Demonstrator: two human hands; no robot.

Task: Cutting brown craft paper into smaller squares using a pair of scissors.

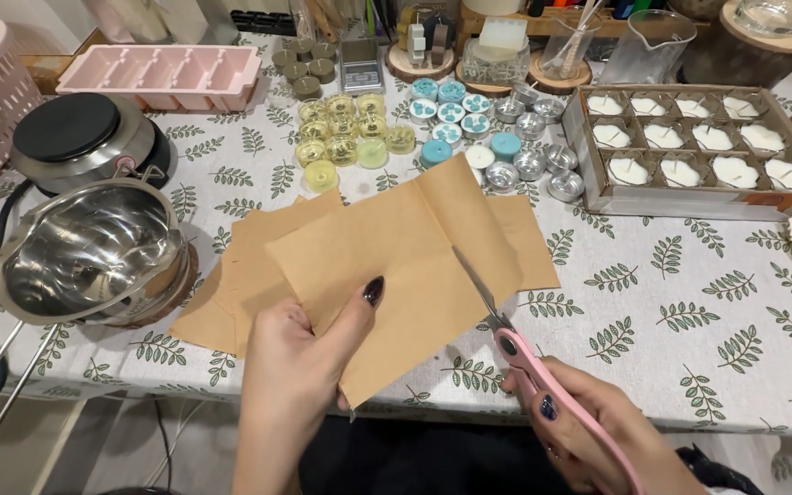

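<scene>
My left hand (300,376) pinches the near edge of a sheet of brown kraft paper (387,266), thumb on top, lifting it above the table. In my right hand (588,426) are pink-handled scissors (529,367); their blades are partway into the sheet, cutting up from its lower right edge. More brown paper pieces (231,275) lie flat on the leaf-print tablecloth (671,302) beneath and to the left of the held sheet.
A steel melting pot (93,252) and a black hot plate (80,133) stand at left. Yellow, blue and silver tealight cups (350,137) sit behind the paper. A cardboard tray of white candles (689,147) is at right, a pink mould (162,73) at back left.
</scene>
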